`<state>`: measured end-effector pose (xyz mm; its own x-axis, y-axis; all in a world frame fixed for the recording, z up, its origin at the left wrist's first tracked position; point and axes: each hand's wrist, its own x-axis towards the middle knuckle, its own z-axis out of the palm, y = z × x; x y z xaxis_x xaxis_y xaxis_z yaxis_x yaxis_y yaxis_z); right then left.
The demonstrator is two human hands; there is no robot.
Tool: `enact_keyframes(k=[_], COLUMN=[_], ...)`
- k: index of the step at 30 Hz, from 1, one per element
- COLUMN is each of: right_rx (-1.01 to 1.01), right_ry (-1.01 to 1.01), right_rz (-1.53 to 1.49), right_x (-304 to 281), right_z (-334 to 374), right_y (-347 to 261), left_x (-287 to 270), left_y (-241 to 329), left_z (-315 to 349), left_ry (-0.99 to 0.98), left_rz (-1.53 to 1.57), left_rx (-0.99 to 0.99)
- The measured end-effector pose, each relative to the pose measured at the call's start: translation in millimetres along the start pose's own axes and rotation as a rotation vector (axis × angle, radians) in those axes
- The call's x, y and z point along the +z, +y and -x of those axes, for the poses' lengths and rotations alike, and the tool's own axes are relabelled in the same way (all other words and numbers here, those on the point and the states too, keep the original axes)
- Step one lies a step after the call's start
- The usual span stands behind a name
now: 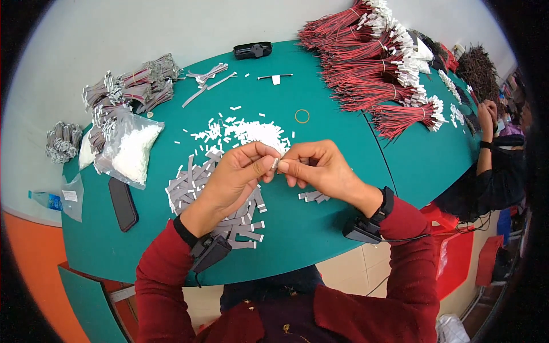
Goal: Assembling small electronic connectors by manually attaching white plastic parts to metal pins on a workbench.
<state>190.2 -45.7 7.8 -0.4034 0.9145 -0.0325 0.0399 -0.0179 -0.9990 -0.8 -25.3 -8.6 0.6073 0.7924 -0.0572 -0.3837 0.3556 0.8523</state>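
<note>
My left hand [229, 177] and my right hand [326, 168] meet over the middle of the green table. Both pinch one small whitish connector piece [275, 163] between thumb and forefinger. Whether a grey ribbon cable is joined to it cannot be made out behind the fingers. Just beyond the hands lies a heap of loose white connector housings [257, 132]. Short grey flat ribbon cables [186, 191] with white ends are piled under and around my left forearm. Beneath my right hand rest several more ribbon cables [311, 196] in a small group.
Bundled red-and-black wires [366, 86] cover the back right. Grey cable bundles [137, 86] and a clear bag of white parts [134, 146] stand left, near a black phone [123, 204]. A rubber band [302, 116] lies beyond the hands. Another person's hand [487, 117] shows far right.
</note>
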Motion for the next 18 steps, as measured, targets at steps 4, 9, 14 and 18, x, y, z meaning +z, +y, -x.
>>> enact_keyframes(k=[4, 9, 14, 18], right_rx=[-0.015, -0.003, 0.009, -0.007], right_ry=[-0.003, 0.001, -0.004, 0.002], right_rz=[0.014, 0.034, 0.018, 0.009], right_x=[0.4, -1.3, -1.6, -0.9], right_z=[0.0, 1.0, 0.7, 1.4], right_y=[-0.3, -1.9, -0.7, 0.6], left_x=[0.4, 3.2, 5.2, 8.3], left_y=[0.2, 0.1, 0.3, -0.3], left_z=[0.5, -0.6, 0.2, 1.1], left_ry=[-0.001, 0.041, 0.071, 0.114], left_rz=[-0.012, -0.180, -0.284, -0.387], left_rx=[0.017, 0.076, 0.127, 0.180])
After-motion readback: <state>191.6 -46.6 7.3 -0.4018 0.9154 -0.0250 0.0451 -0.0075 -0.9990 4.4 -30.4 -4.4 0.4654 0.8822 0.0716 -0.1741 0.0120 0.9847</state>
